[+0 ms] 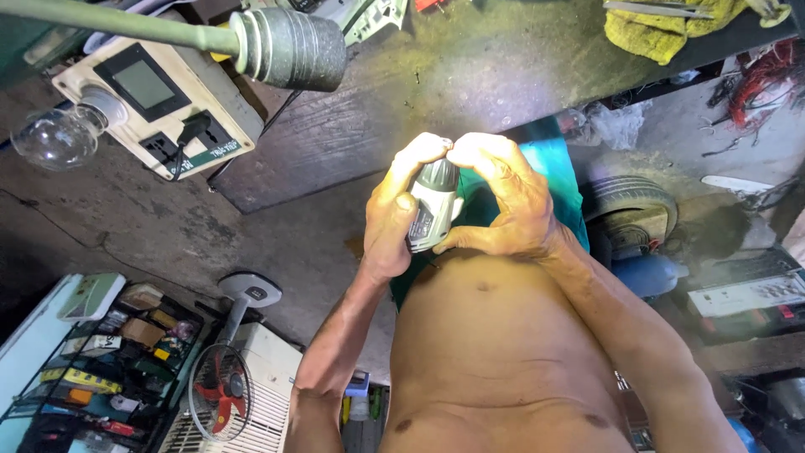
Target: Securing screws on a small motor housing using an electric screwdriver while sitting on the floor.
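Both of my hands meet in front of my belly around a small grey-and-white power tool shaped like a compact cordless drill. My left hand wraps its body from the left, thumb across the casing. My right hand cups it from the right, and its fingertips touch my left fingertips over the tool's dark grey top end. The tool's tip is hidden by my fingers. Behind my hands are my teal shorts.
A dark wooden bench top lies ahead. It carries a beige meter box with a socket and a bulb, a grey metal cylinder on a green pipe, and a yellow cloth. A fan, a stocked rack and a tyre stand around.
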